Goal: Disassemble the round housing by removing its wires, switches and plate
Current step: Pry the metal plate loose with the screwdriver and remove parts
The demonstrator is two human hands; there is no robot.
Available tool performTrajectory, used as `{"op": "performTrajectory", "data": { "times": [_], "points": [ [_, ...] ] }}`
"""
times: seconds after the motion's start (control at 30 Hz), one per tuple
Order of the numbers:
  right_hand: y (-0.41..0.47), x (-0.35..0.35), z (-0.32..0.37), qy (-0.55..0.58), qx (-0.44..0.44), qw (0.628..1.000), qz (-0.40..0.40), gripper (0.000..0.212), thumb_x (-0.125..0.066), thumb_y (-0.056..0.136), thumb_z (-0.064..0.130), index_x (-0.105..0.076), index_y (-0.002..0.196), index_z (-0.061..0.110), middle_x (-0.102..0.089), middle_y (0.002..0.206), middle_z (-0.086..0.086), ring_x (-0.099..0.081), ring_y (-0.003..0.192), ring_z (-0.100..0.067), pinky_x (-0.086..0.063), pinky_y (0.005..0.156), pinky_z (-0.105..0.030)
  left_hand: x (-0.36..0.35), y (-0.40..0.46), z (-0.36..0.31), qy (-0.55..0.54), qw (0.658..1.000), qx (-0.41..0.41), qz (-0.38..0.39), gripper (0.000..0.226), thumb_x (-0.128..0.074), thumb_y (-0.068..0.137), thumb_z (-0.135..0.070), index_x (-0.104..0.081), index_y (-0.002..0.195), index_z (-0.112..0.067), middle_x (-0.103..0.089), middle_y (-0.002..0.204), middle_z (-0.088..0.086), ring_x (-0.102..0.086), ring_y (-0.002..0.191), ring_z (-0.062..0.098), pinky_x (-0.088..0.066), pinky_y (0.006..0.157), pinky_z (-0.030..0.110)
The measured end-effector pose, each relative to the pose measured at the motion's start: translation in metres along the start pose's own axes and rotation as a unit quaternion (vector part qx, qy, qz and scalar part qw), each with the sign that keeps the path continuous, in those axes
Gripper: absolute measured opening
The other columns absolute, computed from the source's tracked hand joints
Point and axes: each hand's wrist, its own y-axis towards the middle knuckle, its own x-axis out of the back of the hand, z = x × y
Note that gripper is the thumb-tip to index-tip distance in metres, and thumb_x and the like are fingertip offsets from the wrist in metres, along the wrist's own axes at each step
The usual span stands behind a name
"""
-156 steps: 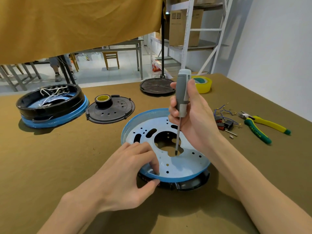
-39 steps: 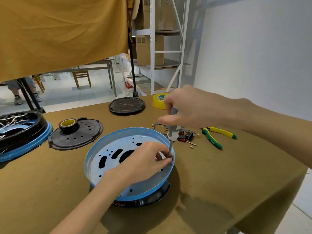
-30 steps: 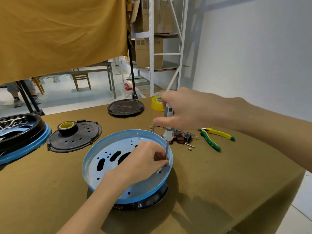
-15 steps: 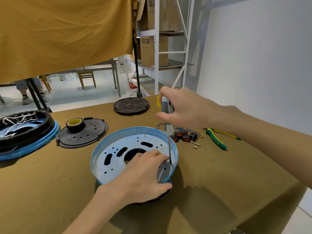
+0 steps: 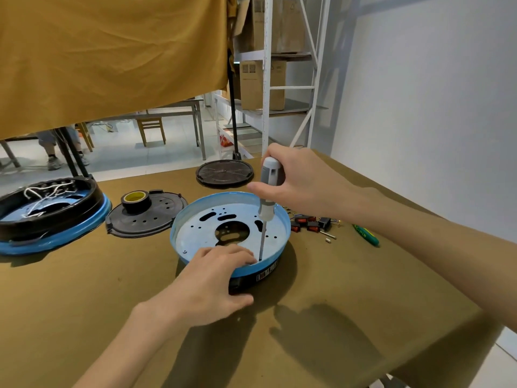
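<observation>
- Where half a second ago the left hand (image 5: 212, 278) lay with its fingers spread over the plate's near right side, it now sits lower over the near rim, fingers resting flat on the blue plate (image 5: 195, 233) and thumb down along the black side of the round housing (image 5: 251, 278), bracing rather than gripping.
- Just beyond those fingers, the screwdriver (image 5: 267, 197) has shifted from the plate's right edge to a hole nearer the front; its shaft stands nearly upright with the tip beside the left fingertips. I judge a plate screw is being worked here, so the plate is not yet free.
- The right hand (image 5: 296, 183) wraps the grey handle from the far right, thumb pointing left, closed firmly around it.
- Right of the right hand lie removed red switches (image 5: 306, 224) and loose small parts, with green-handled pliers (image 5: 366, 236) just past them; that suggests the wires and switches are already out.
- The bench (image 5: 84, 303) has open brown surface near the left forearm and under the right forearm; its right edge falls away close to the right arm, so parts set there risk dropping.
- Left of the left hand sit a black perforated disc (image 5: 145, 219) carrying a tape roll (image 5: 134, 198), and further left a second housing (image 5: 50, 217) holding white wires.
- Beyond the right hand lies a dark ribbed cover (image 5: 225, 172) near the bench's far edge.
</observation>
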Motion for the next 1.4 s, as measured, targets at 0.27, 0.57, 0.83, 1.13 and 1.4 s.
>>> {"op": "performTrajectory", "data": {
  "times": [0.27,0.57,0.83,1.13,1.4],
  "points": [
    [0.005,-0.011,0.02,0.013,0.004,1.0,0.012,0.037,-0.068,0.089,0.057,-0.059,0.092,0.021,-0.065,0.074,0.005,-0.061,0.066,-0.011,-0.055,0.061,-0.038,0.011,-0.017,0.037,0.001,0.997,0.039,-0.059,0.047,-0.077,0.084,-0.012,-0.055,0.096,-0.051,-0.048,0.128,-0.036,-0.034,0.13,-0.005,-0.012,0.123,0.033],
    [0.016,-0.025,0.039,0.016,0.02,1.0,-0.002,0.037,-0.068,0.09,0.055,-0.057,0.094,0.02,-0.064,0.076,0.008,-0.063,0.065,-0.008,-0.057,0.057,-0.032,-0.012,-0.042,0.024,-0.451,0.776,0.397,-0.191,0.064,-0.071,0.095,-0.022,-0.031,0.144,-0.014,-0.054,0.121,0.004,-0.062,0.102,0.018,-0.053,0.074,0.03],
    [0.016,-0.032,0.043,0.036,0.007,0.999,-0.009,0.037,-0.067,0.093,0.049,-0.052,0.092,0.016,-0.059,0.072,0.008,-0.057,0.059,-0.006,-0.047,0.05,-0.024,-0.013,-0.027,0.014,-0.569,0.696,0.416,-0.134,0.069,-0.069,0.091,-0.045,-0.039,0.145,-0.016,-0.058,0.109,-0.003,-0.062,0.112,0.02,-0.05,0.084,0.036],
    [0.023,-0.017,0.05,0.048,0.008,0.999,-0.021,0.034,-0.066,0.093,0.05,-0.053,0.095,0.018,-0.058,0.073,0.01,-0.057,0.06,-0.005,-0.041,0.051,-0.017,-0.017,-0.01,0.002,-0.671,0.623,0.339,-0.216,0.074,-0.083,0.082,-0.023,-0.031,0.134,-0.032,-0.053,0.129,0.005,-0.057,0.121,0.026,-0.053,0.104,0.047],
    [0.026,-0.025,0.05,0.041,0.002,0.999,-0.028,0.034,-0.065,0.094,0.051,-0.051,0.092,0.02,-0.06,0.076,0.007,-0.058,0.062,-0.008,-0.043,0.051,-0.023,-0.013,-0.015,0.027,-0.728,0.582,0.34,-0.125,0.113,-0.091,0.06,-0.036,-0.03,0.155,-0.027,-0.063,0.12,0.025,-0.073,0.105,0.036,-0.062,0.083,0.045]
  ]
}}
